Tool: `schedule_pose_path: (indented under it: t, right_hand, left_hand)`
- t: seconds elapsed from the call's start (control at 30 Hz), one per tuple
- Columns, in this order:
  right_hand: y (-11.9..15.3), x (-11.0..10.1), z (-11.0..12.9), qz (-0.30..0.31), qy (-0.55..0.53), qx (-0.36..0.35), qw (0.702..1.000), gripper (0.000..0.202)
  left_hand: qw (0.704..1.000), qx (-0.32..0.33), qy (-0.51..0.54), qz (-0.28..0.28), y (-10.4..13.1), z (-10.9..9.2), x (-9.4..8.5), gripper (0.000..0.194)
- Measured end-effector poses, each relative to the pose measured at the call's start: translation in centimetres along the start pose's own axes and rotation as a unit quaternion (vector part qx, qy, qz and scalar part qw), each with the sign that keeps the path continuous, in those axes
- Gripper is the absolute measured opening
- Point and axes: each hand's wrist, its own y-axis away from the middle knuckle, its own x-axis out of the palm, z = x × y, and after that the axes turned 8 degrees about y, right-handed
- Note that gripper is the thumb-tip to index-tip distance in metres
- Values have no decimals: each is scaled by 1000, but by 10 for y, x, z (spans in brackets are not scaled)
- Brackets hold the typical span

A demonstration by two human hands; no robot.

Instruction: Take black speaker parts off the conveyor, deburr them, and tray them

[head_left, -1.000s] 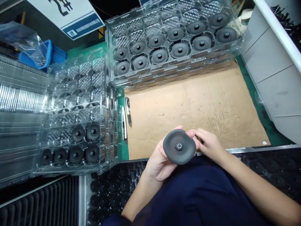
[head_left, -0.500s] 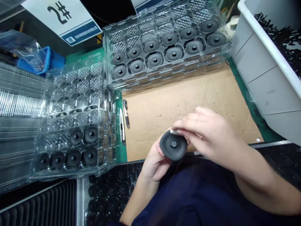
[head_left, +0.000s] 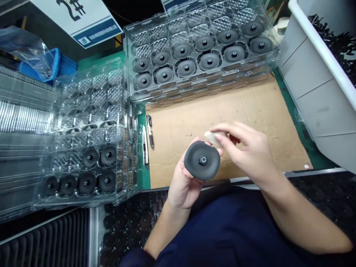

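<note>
In my left hand (head_left: 183,181) is a round black rubber-looking disc (head_left: 201,163) with a small raised hub at its centre, held from below and the side, its dished face up. My right hand (head_left: 244,148) pinches a small off-white piece (head_left: 213,138), like a pad or folded cloth, just above the disc's upper right edge. Whether the piece touches the rim I cannot tell. Both hands are over the near edge of a cardboard sheet (head_left: 178,118).
Clear plastic trays (head_left: 194,83) with similar discs stand behind the cardboard; another tray stack (head_left: 119,167) is at left. A pen (head_left: 150,131) and a utility knife (head_left: 145,146) lie between. A light grey bin (head_left: 308,81) with black scraps stands right.
My right hand has lifted the off-white piece off the disc's upper rim, slightly up and right. The disc has shifted a little up and left and shows more of its face.
</note>
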Motion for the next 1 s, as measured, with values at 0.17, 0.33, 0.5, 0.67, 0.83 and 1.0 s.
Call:
schedule_pose_path:
  t: [0.17,0.33,0.5,0.67,0.83,1.0]
  right_hand:
    - [43,23,-55,89,6,109,990,20]
    - [56,22,-66,139,-14,136,981,20]
    - [17,-4,3,5,-74,28,997,22]
    - [1,-3,48,124,-76,-155,977,20]
    - [-5,4,49,110,-48,-138,983,21]
    - [11,-10,33,150,-95,-172,969,20]
  left_hand:
    - [998,-19,54,26,-1,-6,-4,61]
    - [997,-15,69,44,0,-3,-7,54]
    - [999,-7,41,22,0,1,-5,58]
    - [999,6,12,-34,4,3,-8,54]
    - [998,24,-15,-50,4,5,-2,42]
    - [999,9,-25,-36,0,-4,-7,60]
